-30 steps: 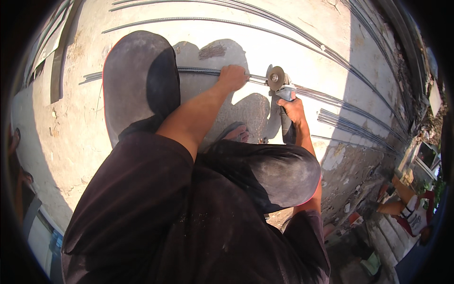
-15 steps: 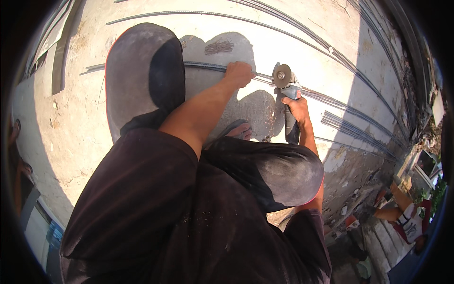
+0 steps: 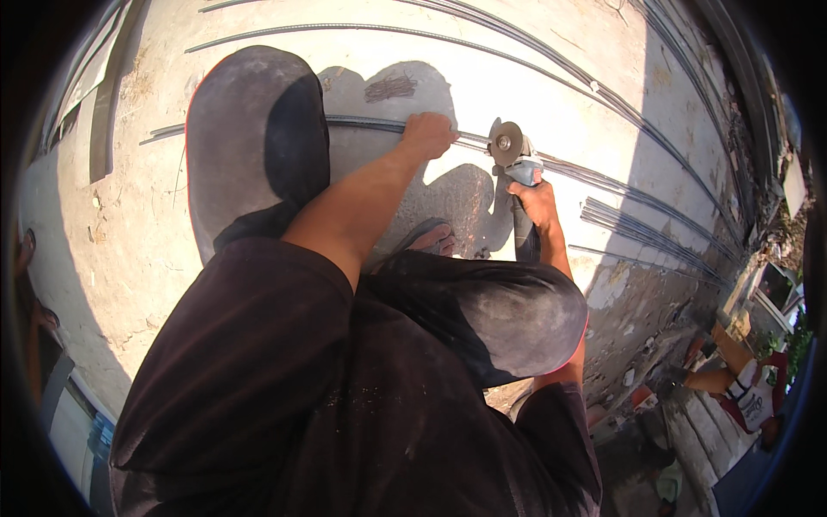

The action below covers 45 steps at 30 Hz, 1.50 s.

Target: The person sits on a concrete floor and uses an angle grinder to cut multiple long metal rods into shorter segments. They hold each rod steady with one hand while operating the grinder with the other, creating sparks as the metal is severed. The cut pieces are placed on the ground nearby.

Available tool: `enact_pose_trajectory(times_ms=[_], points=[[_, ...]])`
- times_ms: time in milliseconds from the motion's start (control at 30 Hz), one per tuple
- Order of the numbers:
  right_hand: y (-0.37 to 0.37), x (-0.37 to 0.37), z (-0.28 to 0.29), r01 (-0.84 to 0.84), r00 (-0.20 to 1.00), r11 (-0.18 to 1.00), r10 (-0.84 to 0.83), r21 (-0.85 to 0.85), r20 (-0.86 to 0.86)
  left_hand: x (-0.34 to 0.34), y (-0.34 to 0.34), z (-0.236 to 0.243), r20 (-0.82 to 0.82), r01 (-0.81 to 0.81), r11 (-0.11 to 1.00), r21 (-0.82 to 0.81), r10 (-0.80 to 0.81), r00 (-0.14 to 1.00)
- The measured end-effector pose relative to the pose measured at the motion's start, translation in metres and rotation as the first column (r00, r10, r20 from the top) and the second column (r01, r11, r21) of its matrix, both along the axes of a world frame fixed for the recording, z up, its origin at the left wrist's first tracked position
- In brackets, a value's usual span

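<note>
Two bare hands are at work on one bundle of steel bars [image 3: 366,123], which runs left to right across the pale ground [image 3: 155,215], just beyond the person's two knees; the bars lie too close together to count surely. The left hand [image 3: 430,136] is closed over the bundle, knuckles up, fingers curled down around it; the right hand [image 3: 536,202] is wrapped around the body of one angle grinder [image 3: 525,171], to the right of the left hand and apart from it. The grinder carries one round disc [image 3: 506,143], which stands at the line of the bars; I cannot tell whether it touches them; small orange specks dot the shaded ground nearer the person. One sandalled foot [image 3: 432,237] shows between the two knees; one heap of thin wire pieces [image 3: 390,89] lies on the far side of the bundle, near the left hand. To the right lies one group of shorter bars [image 3: 642,226], several in number; farther off, more long bars [image 3: 517,65] cross the ground. One other person [image 3: 749,396] is at the near right; two feet [image 3: 36,280] show at the left edge.
</note>
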State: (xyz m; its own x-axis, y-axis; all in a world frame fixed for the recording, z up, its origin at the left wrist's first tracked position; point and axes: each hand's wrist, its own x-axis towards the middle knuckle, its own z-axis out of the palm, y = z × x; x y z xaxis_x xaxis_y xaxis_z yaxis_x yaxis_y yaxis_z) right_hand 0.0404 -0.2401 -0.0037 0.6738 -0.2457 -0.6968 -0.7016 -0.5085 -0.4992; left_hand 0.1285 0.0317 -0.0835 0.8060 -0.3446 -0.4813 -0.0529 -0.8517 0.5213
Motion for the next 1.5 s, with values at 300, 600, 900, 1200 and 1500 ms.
enact_pose_trajectory(times_ms=[300, 600, 900, 1200, 1500], points=[[-0.003, 0.009, -0.010, 0.019, 1.000, 0.999, -0.019, 0.033, 0.006, 0.000, 0.001, -0.001, 0.001, -0.003, 1.000, -0.008, 0.003, 1.000], [-0.004, 0.014, -0.019, -0.002, 0.998, 0.998, -0.001, 0.055, 0.057, 0.001, 0.002, 0.002, -0.025, -0.016, 1.000, -0.021, 0.016, 1.000], [-0.003, 0.004, -0.012, 0.015, 0.998, 0.997, -0.019, 0.079, 0.055, -0.002, 0.001, -0.007, 0.030, -0.035, 0.999, -0.028, 0.035, 0.999], [-0.001, -0.005, 0.002, 0.013, 1.000, 0.999, -0.013, 0.035, 0.016, 0.001, 0.002, 0.004, -0.017, -0.023, 0.999, -0.032, 0.023, 1.000], [0.002, 0.020, -0.005, -0.030, 1.000, 1.000, 0.030, 0.009, 0.000, 0.001, 0.005, 0.000, -0.014, -0.018, 0.999, -0.035, 0.017, 1.000]])
